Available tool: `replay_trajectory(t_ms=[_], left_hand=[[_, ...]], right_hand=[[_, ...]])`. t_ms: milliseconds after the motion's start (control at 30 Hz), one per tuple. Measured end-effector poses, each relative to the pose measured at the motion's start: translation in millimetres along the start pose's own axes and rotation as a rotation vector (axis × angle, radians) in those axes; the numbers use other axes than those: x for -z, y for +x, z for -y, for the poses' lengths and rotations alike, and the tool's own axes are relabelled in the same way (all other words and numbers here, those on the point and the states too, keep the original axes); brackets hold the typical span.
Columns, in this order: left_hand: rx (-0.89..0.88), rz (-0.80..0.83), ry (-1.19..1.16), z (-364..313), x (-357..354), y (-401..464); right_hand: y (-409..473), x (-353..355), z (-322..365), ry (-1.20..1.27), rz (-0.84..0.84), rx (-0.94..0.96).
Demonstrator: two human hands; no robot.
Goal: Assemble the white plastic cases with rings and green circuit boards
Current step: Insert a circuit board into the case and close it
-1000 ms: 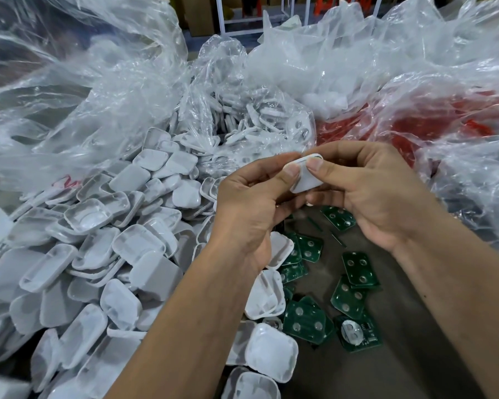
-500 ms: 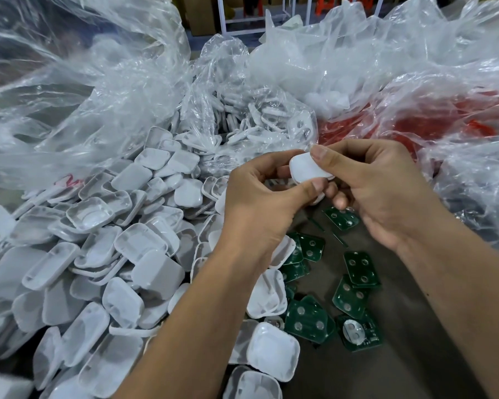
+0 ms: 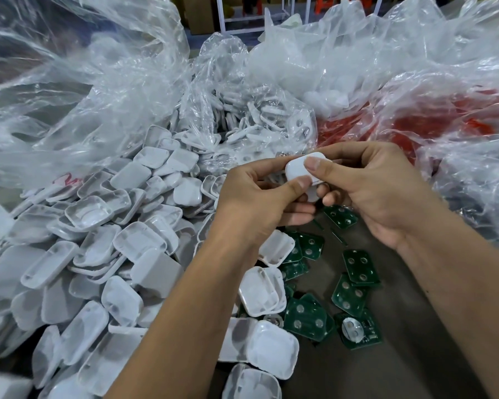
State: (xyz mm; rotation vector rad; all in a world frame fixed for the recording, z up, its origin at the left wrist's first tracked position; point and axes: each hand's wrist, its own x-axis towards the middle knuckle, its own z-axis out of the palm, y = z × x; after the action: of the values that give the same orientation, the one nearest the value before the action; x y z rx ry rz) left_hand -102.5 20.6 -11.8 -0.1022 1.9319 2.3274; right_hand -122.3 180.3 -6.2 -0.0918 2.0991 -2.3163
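Your left hand (image 3: 260, 203) and right hand (image 3: 378, 191) met over the bench and both pinched the same white case (image 3: 298, 169). The left thumb lay along its lower near edge with the other left fingers curled behind; the right thumb pressed flat on its upper right face, right fingers tucked beneath. Neither hand was spread wide, and each was closed around that one piece.

You looked to be pressing the case together, or seating something inside it — I could not tell which, since its inner side faced away. To do that step well, I would judge you needed even pressure from both thumbs on opposite edges, so the halves closed square rather than pinching one corner first, and a quick feel round the seam before you set it down.

The case sat above the green circuit boards (image 3: 308, 321), well clear of them and of the bench. Its smooth outer face was turned up toward you, tilted a little to the left. It is a rounded near-square, so the long axis was faint; as best I could judge it ran from lower left to upper right.

To the left lay the heap of loose shells (image 3: 92, 254), and behind it the bag of rings (image 3: 242, 122) — untouched.
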Motion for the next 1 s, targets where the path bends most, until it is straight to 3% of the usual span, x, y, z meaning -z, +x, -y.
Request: replay_trajectory(t_ms=[433,1000], left_hand=[[0.008,0.007,-0.006,-0.1,0.6,-1.2],[0.081,-0.049,-0.055,-1.1,1.0,1.4]], right_hand=[[2.7,2.7,-7.5,-0.192,0.027,0.026],[0.1,-4.3,-7.6,-0.213,-0.008,0.055]])
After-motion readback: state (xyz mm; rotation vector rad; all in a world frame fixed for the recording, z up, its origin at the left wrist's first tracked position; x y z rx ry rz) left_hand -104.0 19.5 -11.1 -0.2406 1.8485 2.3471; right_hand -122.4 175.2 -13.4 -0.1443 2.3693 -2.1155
